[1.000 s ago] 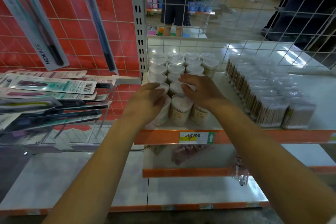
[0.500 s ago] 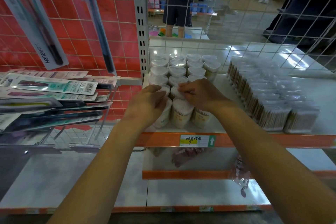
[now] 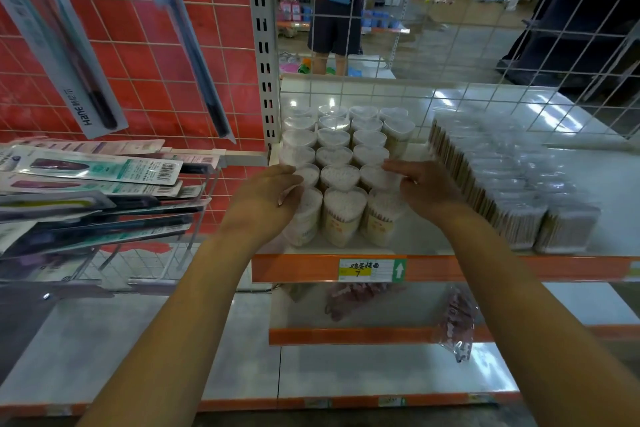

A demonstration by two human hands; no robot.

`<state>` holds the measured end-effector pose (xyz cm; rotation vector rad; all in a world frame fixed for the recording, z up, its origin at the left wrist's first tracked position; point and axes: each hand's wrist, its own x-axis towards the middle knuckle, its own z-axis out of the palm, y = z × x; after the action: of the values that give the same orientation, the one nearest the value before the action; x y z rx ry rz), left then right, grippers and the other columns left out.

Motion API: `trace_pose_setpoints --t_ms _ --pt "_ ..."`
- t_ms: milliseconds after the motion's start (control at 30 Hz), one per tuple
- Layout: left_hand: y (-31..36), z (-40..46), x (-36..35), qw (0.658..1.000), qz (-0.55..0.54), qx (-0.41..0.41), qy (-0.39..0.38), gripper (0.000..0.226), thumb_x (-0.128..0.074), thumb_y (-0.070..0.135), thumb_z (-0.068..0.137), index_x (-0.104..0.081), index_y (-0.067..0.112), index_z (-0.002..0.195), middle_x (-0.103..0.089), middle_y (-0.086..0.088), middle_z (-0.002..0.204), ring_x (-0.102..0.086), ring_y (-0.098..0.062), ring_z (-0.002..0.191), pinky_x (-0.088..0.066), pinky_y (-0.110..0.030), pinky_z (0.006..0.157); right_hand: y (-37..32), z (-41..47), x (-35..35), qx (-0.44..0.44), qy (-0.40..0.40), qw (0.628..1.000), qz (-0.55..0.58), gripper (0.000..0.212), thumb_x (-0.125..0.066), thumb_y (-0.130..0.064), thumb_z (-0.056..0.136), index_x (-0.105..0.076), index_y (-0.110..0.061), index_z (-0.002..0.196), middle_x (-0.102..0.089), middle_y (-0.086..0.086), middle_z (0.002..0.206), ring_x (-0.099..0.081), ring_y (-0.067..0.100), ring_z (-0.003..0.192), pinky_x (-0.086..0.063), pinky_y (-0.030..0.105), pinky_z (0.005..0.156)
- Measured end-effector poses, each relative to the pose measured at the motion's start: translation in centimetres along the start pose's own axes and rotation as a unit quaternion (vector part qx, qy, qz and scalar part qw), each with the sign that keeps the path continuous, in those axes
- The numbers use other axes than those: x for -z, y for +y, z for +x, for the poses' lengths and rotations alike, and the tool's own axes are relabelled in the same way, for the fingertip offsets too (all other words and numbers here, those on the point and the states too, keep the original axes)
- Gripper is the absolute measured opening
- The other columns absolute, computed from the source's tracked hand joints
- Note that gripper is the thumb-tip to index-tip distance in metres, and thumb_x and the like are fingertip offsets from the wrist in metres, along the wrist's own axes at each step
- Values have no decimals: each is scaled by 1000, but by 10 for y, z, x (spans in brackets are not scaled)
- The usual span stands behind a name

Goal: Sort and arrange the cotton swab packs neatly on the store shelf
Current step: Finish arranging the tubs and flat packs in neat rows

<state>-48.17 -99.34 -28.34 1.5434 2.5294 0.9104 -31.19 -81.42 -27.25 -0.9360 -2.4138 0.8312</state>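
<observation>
- The white shelf [image 3: 585, 180] with an orange front edge is seen beneath both hands.
- A block of rectangular swab packs [image 3: 509, 180] is stacked to the right of the right fingers.
- The heart-shaped cotton swab tubs [image 3: 341, 166] are grouped in rows between the two sets of fingers.
- The left hand [image 3: 268, 196] is laid against the left front tubs, fingers loosely curved, nothing gripped.
- The right hand [image 3: 424, 185] is pressed flat against the right tubs, fingers nearly straight.

Red wire grid panel [image 3: 138, 55] beside white orange-edged shelving [image 3: 450, 267]
</observation>
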Motion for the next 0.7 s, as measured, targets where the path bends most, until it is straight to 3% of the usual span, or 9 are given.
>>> trace_pose_setpoints --t_ms 167,233,300,433,567,700 --pt "0 -2 -1 1000 -12 -6 3 30 -51 20 93 -61 14 121 -48 1 139 -41 -16 128 -25 -17 98 3 1 -5 -10 9 1000 6 44 -38 8 85 -63 -8 118 -53 2 133 -43 15 129 -30 19 105" --pt "-1 -1 -2 1000 -25 -6 7 29 -53 18 93 -62 13 120 -49 0 138 -42 -16 127 -25 -13 95 4 2 -5 -14 13 1000 9 43 -38 7 85 -64 -9 116 -55 2 132 -46 15 126 -36 24 104" --pt "-2 0 -2 999 -44 -1 11 28 -54 16 92 -63 12 118 -51 0 136 -45 -16 125 -23 -9 91 4 3 -4 -20 23 999 12 43 -39 6 85 -66 -10 114 -57 1 130 -50 16 121 -42 25 96" --pt "0 10 3 997 -64 -6 38 28 -54 15 92 -62 10 119 -55 -6 131 -48 -20 122 -25 -10 92 -2 12 -1 1 86 996 27 38 -43 1 87 -64 -12 117 -63 7 120 -56 8 92 -39 9 71" --pt "0 28 4 998 -51 4 46 35 -51 18 94 -53 13 129 -48 -6 138 -43 -21 128 -31 -26 104 -10 25 -1 5 50 999 -11 37 -47 -5 89 -61 -13 122 -61 10 122 -57 15 100 -43 23 83" --pt "-6 33 -1 1000 -15 1 6 34 -48 14 95 -55 11 128 -44 -6 142 -38 -20 132 -26 -25 106 -13 28 -6 9 -15 997 -77 33 -47 -8 91 -60 -9 122 -53 7 134 -46 20 125 -33 21 99"
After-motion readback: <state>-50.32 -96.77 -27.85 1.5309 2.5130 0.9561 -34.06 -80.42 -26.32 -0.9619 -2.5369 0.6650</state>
